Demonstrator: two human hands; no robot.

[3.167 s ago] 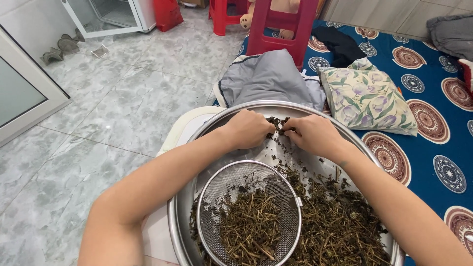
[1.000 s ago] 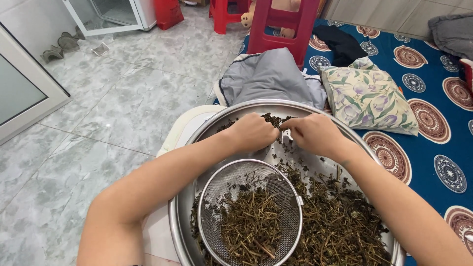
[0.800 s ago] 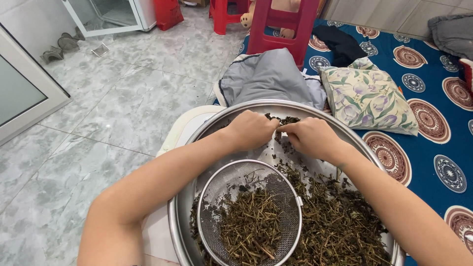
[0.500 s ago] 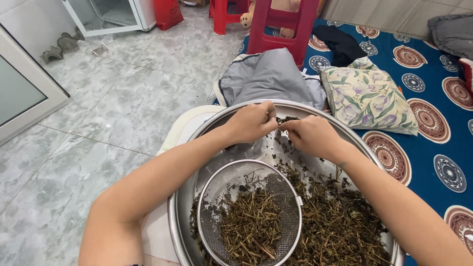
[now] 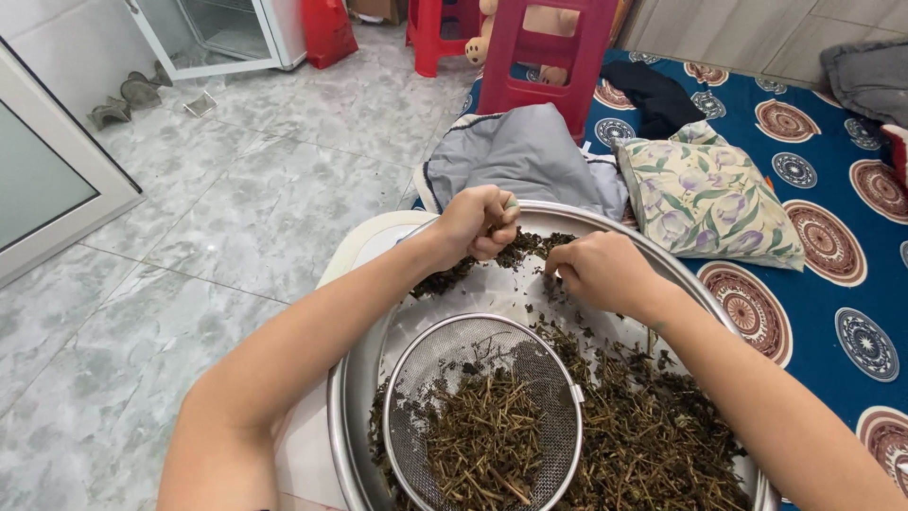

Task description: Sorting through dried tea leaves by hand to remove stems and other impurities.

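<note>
Left hand: The left hand is raised just above the far part of the metal basin, fingers curled into a loose fist.
Left fingers: The fingertips are clenched toward the palm. Dark herb fragments lie directly beneath and against them; whether a sprig is pinched inside the fist cannot be told.
Right hand: The right hand rests low over the basin, knuckles up, fingers bent downward.
Right fingers: The tips are folded under and touch the dried herbs near the far rim. What they grasp is hidden by the hand itself.
Herb position: The loose dried herbs spread from just under both sets of fingertips toward the person, thickest on the near right side of the basin, below the right wrist. A thin dark patch lies between the two hands.
Strainer: A round wire-mesh strainer sits inside the basin, on the near side of both hands, well apart from the fingers. It contains a heap of bare stems.
Basin floor: A pale bare patch shows between the fingertips and the strainer rim.
Surroundings: Beyond the fingers lie a grey cloth bundle, a floral pillow, a red plastic stool and a blue patterned mat.
</note>
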